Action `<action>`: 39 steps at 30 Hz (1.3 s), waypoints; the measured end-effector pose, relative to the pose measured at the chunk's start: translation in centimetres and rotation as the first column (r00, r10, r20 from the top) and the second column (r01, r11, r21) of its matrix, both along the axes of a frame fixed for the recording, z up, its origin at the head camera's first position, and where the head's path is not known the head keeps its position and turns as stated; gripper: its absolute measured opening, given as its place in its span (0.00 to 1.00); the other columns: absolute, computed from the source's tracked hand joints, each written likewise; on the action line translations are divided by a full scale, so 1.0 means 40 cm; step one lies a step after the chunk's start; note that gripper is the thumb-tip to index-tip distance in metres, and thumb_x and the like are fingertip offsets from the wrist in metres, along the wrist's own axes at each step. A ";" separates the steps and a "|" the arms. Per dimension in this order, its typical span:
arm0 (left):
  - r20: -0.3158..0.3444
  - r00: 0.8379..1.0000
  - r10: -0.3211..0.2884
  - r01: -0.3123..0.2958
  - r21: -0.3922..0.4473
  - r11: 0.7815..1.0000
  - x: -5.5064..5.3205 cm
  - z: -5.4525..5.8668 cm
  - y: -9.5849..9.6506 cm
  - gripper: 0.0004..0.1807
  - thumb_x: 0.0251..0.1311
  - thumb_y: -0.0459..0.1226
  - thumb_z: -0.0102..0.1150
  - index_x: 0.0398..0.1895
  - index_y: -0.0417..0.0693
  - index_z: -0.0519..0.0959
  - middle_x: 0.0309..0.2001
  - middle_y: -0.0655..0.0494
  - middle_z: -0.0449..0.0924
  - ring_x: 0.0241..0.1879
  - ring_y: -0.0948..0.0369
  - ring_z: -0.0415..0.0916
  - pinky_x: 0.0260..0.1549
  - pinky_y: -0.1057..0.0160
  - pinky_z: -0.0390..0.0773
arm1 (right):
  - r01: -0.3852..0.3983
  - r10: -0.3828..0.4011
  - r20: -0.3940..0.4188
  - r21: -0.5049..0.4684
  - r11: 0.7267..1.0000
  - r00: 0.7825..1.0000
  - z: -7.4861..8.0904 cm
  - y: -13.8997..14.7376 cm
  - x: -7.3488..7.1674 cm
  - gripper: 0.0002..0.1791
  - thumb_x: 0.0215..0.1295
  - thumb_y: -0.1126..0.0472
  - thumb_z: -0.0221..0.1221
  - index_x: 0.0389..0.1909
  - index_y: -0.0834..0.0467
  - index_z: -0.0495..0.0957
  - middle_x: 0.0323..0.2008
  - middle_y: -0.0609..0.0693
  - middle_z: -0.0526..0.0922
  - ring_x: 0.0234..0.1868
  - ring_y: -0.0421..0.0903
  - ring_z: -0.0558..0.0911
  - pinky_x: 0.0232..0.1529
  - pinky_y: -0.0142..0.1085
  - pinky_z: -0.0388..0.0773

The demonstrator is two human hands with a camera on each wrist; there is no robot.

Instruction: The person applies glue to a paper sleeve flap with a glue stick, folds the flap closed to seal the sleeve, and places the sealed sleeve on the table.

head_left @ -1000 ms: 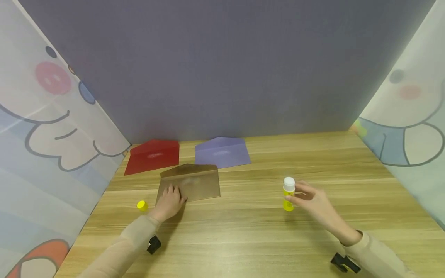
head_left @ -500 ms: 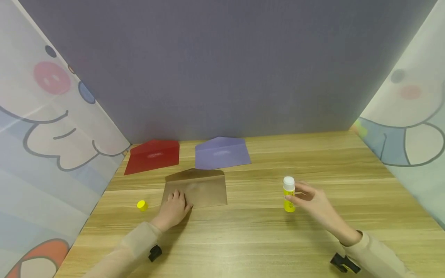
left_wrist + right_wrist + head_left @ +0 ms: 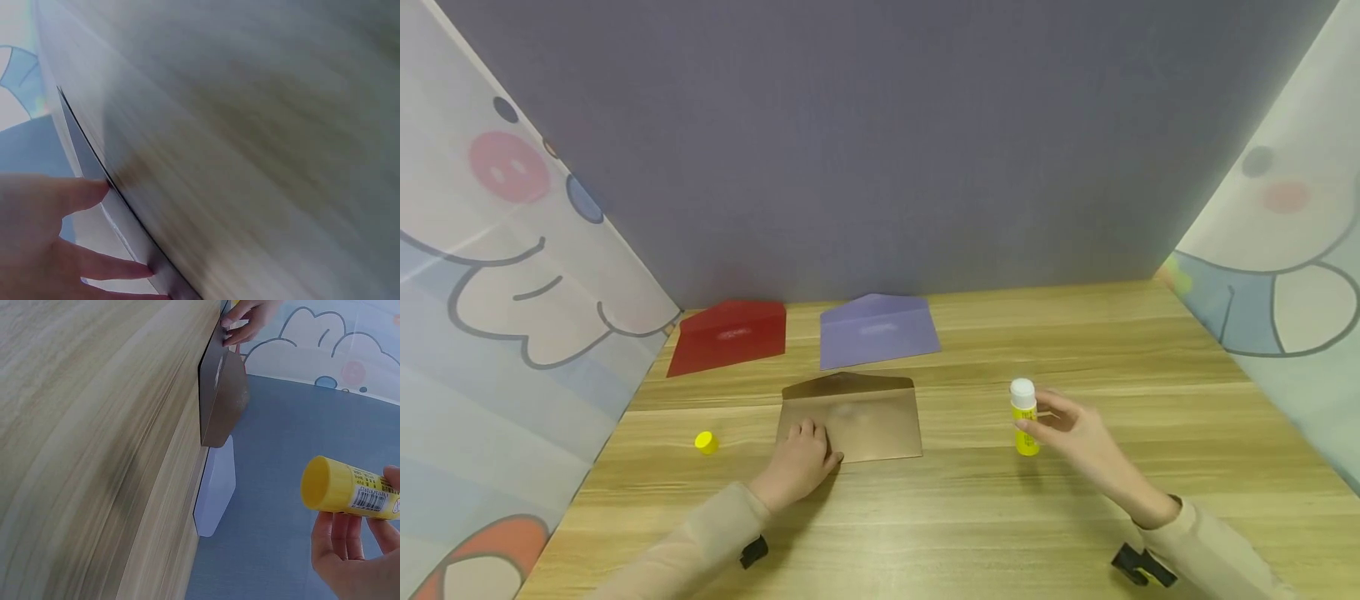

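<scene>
Brown envelope (image 3: 872, 425) and left hand (image 3: 799, 462) slid together toward 4 o'clock since the frame a second ago; right hand (image 3: 1082, 437) about where it was. Clock per head view, centred on brown envelope. Left hand sits on its 8 o'clock part, fingers (image 3: 806, 427) laid on the paper, thumb apart from them near the 6 o'clock edge. Envelope flat on the surface (image 3: 955, 525), flap unfolded to 12, pale smear below the crease. Glue stick (image 3: 1026, 429) at 3 o'clock, about upright, white end up, lifted clear of the surface, right hand's fingers and thumb clamped on it. Purple envelope (image 3: 880, 333) just beside at 12, red envelope (image 3: 730, 337) at 10, both flaps unfolded, pale smears too. Yellow cap (image 3: 706, 442) at 9, apart from the envelopes.
</scene>
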State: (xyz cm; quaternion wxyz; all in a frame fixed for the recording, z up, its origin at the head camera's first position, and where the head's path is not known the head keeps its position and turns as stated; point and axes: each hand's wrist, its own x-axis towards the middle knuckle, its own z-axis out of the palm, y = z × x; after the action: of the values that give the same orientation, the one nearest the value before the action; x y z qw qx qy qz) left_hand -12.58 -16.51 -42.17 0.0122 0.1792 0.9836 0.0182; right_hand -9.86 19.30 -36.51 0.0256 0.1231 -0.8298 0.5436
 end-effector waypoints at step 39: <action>-0.202 0.916 -0.346 0.310 -0.187 0.932 0.026 0.004 0.257 0.22 0.51 0.53 0.57 0.27 0.42 0.78 0.23 0.55 0.69 0.22 0.64 0.66 0.14 0.71 0.68 | -0.007 0.007 0.015 -0.015 1.000 1.000 -0.006 -0.002 -0.006 0.21 0.57 0.64 0.58 0.51 0.69 0.70 0.43 0.50 0.75 0.39 0.34 0.76 0.38 0.28 0.76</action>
State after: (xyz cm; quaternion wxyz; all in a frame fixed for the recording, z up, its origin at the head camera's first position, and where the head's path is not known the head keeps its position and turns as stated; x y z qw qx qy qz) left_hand -11.53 -6.24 -42.03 -0.0860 0.3413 0.9326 -0.0799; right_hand -10.09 19.22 -36.74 0.0183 0.1218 -0.8255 0.5508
